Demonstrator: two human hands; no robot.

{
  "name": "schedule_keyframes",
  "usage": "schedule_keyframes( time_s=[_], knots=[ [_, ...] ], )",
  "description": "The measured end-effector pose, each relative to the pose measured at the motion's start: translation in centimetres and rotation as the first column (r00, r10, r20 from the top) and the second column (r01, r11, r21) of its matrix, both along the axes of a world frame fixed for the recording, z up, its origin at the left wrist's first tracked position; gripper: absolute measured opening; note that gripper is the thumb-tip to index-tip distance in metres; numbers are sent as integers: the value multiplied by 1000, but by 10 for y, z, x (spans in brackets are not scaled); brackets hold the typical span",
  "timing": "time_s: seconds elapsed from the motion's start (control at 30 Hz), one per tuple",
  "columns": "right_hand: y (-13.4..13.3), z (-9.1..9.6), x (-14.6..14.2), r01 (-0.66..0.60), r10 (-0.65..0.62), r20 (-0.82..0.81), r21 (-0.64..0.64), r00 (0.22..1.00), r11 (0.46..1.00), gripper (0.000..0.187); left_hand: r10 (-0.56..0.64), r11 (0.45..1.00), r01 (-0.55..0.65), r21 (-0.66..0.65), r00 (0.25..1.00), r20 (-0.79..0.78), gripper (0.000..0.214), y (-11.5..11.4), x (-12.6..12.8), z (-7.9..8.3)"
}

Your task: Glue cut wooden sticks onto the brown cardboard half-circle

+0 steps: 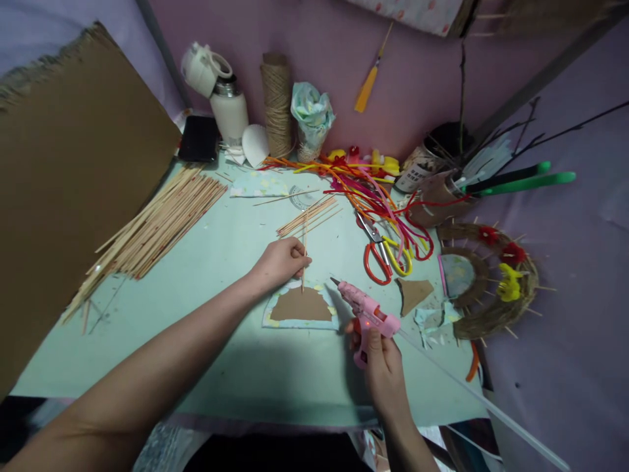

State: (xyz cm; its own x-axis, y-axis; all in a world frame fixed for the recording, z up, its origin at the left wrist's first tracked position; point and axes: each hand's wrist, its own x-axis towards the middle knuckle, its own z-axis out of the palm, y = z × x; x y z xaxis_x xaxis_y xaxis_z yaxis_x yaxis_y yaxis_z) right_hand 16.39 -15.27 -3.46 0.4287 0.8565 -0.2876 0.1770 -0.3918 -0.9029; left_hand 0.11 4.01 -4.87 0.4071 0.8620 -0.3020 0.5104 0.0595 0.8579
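My left hand (281, 261) pinches a thin wooden skewer (304, 252) and stands it upright, its lower tip resting on a brown cardboard arch piece (301, 305) that lies on patterned paper. My right hand (381, 364) grips the handle of a pink hot glue gun (366, 313). The gun's nozzle points up and left toward the skewer's base, a short way from it. A clear glue stick (484, 403) trails out of the gun's back toward the lower right.
A bundle of skewers (157, 229) lies at left beside a large cardboard sheet (73, 177). Red scissors (376, 252), coloured pipe cleaners (373, 190), a twine spool (276, 105), a white bottle (228, 108) and a decorated twine wreath (491, 278) crowd the back and right.
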Motion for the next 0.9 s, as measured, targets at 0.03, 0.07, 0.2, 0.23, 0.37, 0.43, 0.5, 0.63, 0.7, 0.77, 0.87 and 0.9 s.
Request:
schedule_keyframes(
  time_s=[0.03,0.07,0.2,0.23,0.37,0.43,0.5,0.63,0.7,0.77,0.87,0.9],
  knots=[
    [1,0,0,-5,5,-1,7,1000,1000,69,1,1000,-1,5,1000,-11,10,0,0,0],
    [1,0,0,-8,8,-3,13,1000,1000,69,2,1000,-1,10,1000,-18,10,-1,0,1],
    [0,-4,0,-18,19,-23,23,1000,1000,65,-7,1000,8,23,999,-45,10,-1,1,3],
    [-1,-6,1,-20,20,-27,25,999,999,64,-9,1000,10,22,998,-56,10,-1,2,4],
    [-2,-8,1,-18,20,-33,34,999,999,62,-16,999,20,31,993,-116,10,-2,4,9],
    [-2,-8,1,-21,22,-36,33,999,999,63,-24,998,31,46,990,-136,10,-2,5,12],
    [-1,-7,1,-24,25,-34,29,999,999,62,-34,998,42,51,988,-148,10,-2,5,14],
    [-1,-8,2,-23,23,-38,23,999,999,62,-40,997,52,61,982,-183,12,-2,6,15],
    [-1,-8,2,-21,22,-45,22,999,1000,63,-42,996,58,73,979,-201,12,-2,7,15],
    [-2,-9,2,-23,24,-48,18,999,1000,63,-45,995,63,80,976,-214,11,-2,7,15],
    [-1,-10,2,-24,25,-45,15,999,1000,64,-48,993,71,92,970,-237,11,-1,8,16],
    [-1,-10,2,-23,24,-46,15,999,1000,64,-51,992,77,98,968,-244,11,-1,8,17]
  ],
)
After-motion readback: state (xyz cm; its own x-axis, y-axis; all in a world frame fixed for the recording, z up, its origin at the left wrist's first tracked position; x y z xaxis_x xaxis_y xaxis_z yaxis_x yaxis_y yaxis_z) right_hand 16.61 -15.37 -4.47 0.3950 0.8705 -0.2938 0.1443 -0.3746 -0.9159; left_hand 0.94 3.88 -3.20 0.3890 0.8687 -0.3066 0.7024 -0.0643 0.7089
